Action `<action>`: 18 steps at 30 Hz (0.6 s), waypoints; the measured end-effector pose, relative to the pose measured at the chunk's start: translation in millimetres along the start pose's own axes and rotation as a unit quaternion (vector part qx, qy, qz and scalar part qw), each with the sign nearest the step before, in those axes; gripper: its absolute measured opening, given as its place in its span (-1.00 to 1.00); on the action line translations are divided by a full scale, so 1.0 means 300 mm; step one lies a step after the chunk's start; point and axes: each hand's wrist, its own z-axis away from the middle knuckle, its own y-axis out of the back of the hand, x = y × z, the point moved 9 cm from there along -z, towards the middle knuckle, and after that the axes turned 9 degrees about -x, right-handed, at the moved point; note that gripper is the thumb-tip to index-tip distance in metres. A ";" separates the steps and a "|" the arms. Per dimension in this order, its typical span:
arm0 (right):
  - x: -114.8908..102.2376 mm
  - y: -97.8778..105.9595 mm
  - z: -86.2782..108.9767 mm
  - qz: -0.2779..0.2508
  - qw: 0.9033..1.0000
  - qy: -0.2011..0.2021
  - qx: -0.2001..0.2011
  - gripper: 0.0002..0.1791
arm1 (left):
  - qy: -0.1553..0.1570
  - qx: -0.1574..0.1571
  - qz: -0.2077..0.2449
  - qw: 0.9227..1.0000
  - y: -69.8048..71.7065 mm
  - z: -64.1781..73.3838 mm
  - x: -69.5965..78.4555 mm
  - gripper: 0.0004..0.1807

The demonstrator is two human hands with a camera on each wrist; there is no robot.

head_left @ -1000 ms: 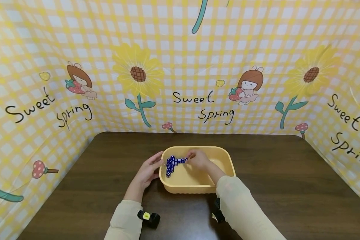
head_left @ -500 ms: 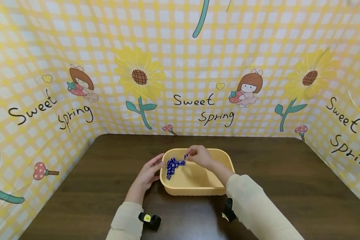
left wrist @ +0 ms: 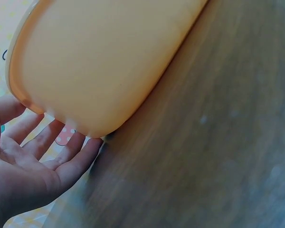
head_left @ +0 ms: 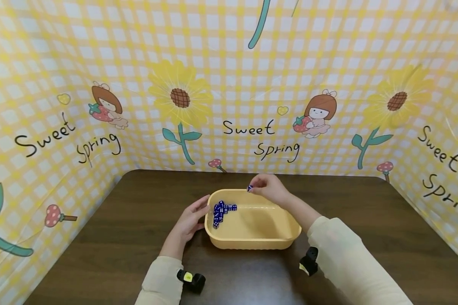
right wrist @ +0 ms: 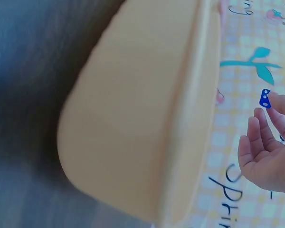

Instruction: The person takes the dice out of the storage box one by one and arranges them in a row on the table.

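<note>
From afar, I see the right hand (head_left: 273, 189) pinch a blue, white-dotted plastic cube die (head_left: 249, 188) near the far rim of the yellow, rounded plastic tub (head_left: 252, 244). The left hand (head_left: 188, 220), fingers apart, touches its left end; I would want firm pinch, steady tub.

The person wears long cream sleeves, loose and softly creased, ending in plain cuffs just behind the bare hands (head_left: 188, 221) (head_left: 270, 187). Round the left sleeve (head_left: 158, 281), near its cuff, runs a black strap with a chunky, rounded black wrist camera (head_left: 197, 282) and a small yellow label (head_left: 188, 277), its dark marks too small to read. The right sleeve (head_left: 355, 258) has a similar black unit (head_left: 311, 257), also bearing a yellow patch (head_left: 303, 269).
</note>
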 end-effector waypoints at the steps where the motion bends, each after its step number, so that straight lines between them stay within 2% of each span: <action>1: -0.002 0.016 0.006 -0.004 1.000 -0.004 0.000 -0.91 | -0.001 -0.002 0.002 1.000 -0.001 0.000 0.002 -0.51; 5: 0.002 0.084 0.032 -0.010 1.000 -0.024 0.013 -0.86 | -0.002 -0.004 0.004 1.000 -0.003 -0.001 0.003 -0.50; 9: 0.026 0.157 0.060 -0.013 0.999 -0.020 0.034 -0.84 | 0.000 -0.001 0.006 1.000 -0.001 -0.005 0.001 -0.51; 12: 0.058 0.205 0.086 -0.013 0.999 -0.020 0.047 -0.82 | -0.001 -0.003 0.006 1.000 -0.003 -0.006 0.003 -0.50; 18: 0.141 0.281 0.154 -0.009 0.996 -0.055 0.071 -0.78 | 0.001 -0.001 0.003 1.000 -0.004 -0.002 0.002 -0.51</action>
